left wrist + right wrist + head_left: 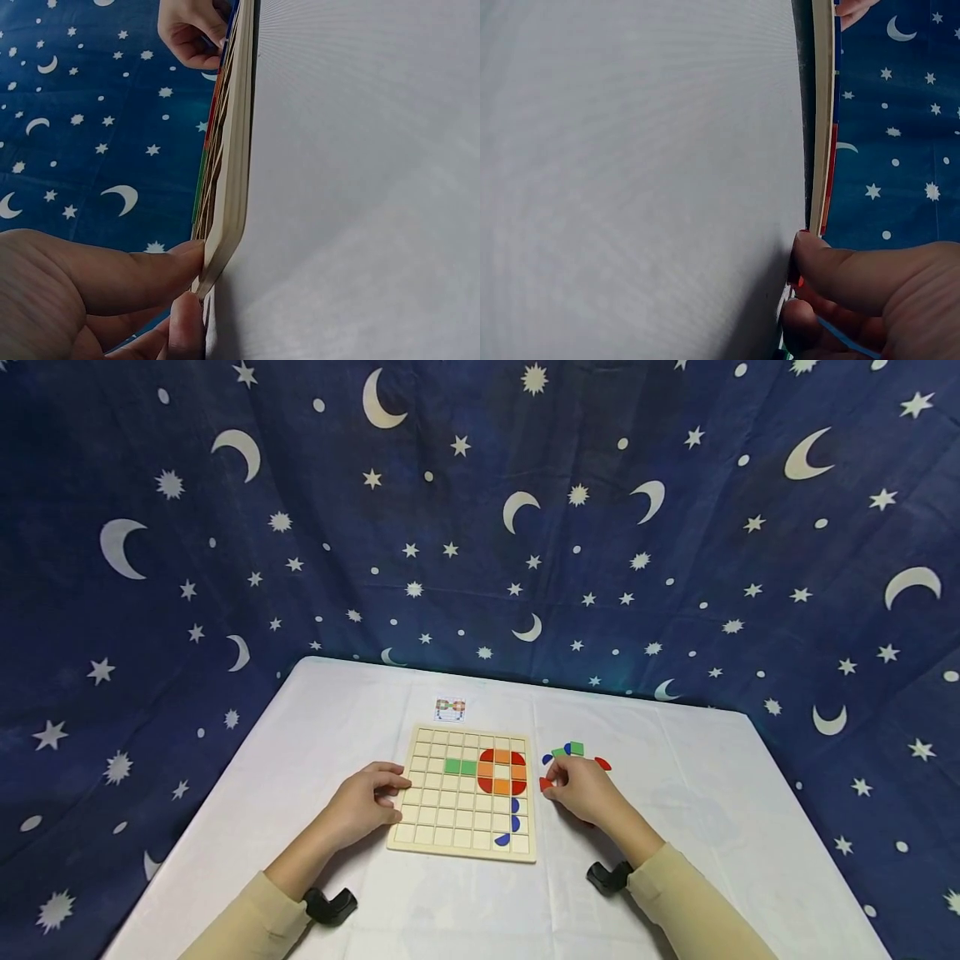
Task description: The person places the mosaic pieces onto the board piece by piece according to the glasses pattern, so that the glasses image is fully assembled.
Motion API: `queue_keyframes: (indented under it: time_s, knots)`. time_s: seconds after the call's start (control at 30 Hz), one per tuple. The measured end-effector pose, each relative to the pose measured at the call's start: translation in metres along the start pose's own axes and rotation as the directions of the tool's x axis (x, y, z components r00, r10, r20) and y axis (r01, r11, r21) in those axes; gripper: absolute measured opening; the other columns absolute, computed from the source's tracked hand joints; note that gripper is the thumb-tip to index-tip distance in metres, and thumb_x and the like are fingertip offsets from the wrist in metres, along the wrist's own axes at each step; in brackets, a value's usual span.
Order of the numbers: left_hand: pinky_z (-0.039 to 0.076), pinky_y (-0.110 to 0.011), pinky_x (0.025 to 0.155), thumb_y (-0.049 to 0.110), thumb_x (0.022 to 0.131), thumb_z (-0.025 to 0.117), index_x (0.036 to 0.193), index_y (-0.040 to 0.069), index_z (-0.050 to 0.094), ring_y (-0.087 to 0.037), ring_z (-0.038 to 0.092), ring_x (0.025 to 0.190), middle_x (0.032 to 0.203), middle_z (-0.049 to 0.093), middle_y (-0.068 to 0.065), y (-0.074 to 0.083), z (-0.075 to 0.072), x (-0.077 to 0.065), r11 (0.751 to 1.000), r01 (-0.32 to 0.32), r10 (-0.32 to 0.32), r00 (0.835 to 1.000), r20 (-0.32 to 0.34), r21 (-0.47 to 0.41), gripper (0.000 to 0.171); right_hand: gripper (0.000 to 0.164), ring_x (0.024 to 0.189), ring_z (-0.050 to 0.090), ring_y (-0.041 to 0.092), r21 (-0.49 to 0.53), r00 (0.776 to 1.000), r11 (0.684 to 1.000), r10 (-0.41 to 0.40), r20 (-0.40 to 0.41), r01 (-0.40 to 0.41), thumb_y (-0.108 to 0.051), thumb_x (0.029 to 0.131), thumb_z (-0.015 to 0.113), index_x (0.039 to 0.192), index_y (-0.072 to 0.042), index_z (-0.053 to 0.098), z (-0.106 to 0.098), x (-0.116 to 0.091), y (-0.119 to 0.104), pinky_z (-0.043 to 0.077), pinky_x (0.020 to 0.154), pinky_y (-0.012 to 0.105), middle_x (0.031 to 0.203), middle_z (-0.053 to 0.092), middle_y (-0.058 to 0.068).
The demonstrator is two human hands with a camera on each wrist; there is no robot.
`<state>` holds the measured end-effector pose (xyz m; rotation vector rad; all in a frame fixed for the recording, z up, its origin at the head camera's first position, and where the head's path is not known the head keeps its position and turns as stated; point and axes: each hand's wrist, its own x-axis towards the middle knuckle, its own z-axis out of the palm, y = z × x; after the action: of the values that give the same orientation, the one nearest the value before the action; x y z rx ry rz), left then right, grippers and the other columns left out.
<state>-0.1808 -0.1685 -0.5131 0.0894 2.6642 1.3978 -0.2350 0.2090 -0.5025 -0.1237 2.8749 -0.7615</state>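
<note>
A pale wooden grid board lies on the white table. My left hand rests at its left edge, thumb and fingertips touching the rim. In the left wrist view, the thumb overlaps that edge near a corner. Just off the board's right side, my right hand pinches a red rounded piece, partly covered by the fingers. On the board, red corner pieces and orange squares form a ring around a bare cell. Two green squares adjoin it on the left, and blue half-circles lie below.
Beyond my right hand are loose pieces: green ones, blue half-circles and a red one. A small pattern card lies behind the board. A dark curtain with moons and stars hangs behind the table.
</note>
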Motion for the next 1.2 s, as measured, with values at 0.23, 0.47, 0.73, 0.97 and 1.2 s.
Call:
queue_keyframes:
  time_s: [0.23,0.47,0.73,0.97,1.2]
  knots:
    - [0.055,-0.019,0.077,-0.008,0.077,0.086,0.12,0.007,0.08,-0.014,0.063,0.104,0.148,0.063,-0.004,0.0,0.001,0.0,1.0,-0.002,0.002,1.0,-0.001,0.004,0.046,0.029,0.084,0.056,0.018,-0.013,0.997,0.998,-0.063,0.04,0.063,-0.015,0.088,0.089,0.113,-0.022,0.078,0.002,0.001,0.0,0.049,0.074,0.032,0.085,0.061,0.0]
    - [0.054,-0.019,0.076,-0.008,0.076,0.087,0.119,0.008,0.08,-0.014,0.063,0.102,0.148,0.063,-0.004,0.0,0.001,-0.001,1.0,0.002,-0.002,1.0,-0.001,-0.002,0.046,0.026,0.084,0.056,0.017,-0.023,0.996,0.997,-0.071,0.048,0.072,-0.014,0.09,0.087,0.112,-0.022,0.076,0.003,0.001,-0.002,0.05,0.075,0.032,0.084,0.06,0.0]
    - [0.055,-0.02,0.076,-0.008,0.076,0.087,0.119,0.009,0.08,-0.014,0.063,0.103,0.148,0.063,-0.003,-0.001,0.001,0.0,1.0,0.004,-0.004,1.0,0.0,-0.009,0.046,0.024,0.082,0.056,0.015,-0.054,0.994,0.993,-0.101,0.045,0.103,-0.018,0.092,0.085,0.114,-0.022,0.075,-0.001,0.001,-0.004,0.048,0.073,0.029,0.083,0.059,-0.002]
    - [0.055,-0.019,0.077,-0.008,0.076,0.087,0.119,0.008,0.08,-0.014,0.063,0.103,0.148,0.063,-0.003,-0.002,0.001,0.0,1.0,0.002,-0.002,1.0,-0.003,-0.013,0.047,0.024,0.074,0.054,0.013,-0.038,0.985,0.986,-0.163,0.055,0.165,-0.021,0.095,0.083,0.118,-0.022,0.074,-0.009,0.006,-0.017,0.045,0.067,0.028,0.082,0.06,-0.004]
    - [0.055,-0.019,0.077,-0.009,0.076,0.087,0.119,0.007,0.08,-0.014,0.063,0.102,0.148,0.063,-0.003,-0.002,0.002,-0.001,1.0,0.002,-0.002,1.0,-0.009,-0.007,0.047,0.023,0.075,0.056,0.016,0.002,0.969,0.973,-0.228,0.091,0.229,-0.023,0.097,0.081,0.119,-0.022,0.074,-0.005,0.019,-0.049,0.046,0.067,0.03,0.084,0.061,-0.003]
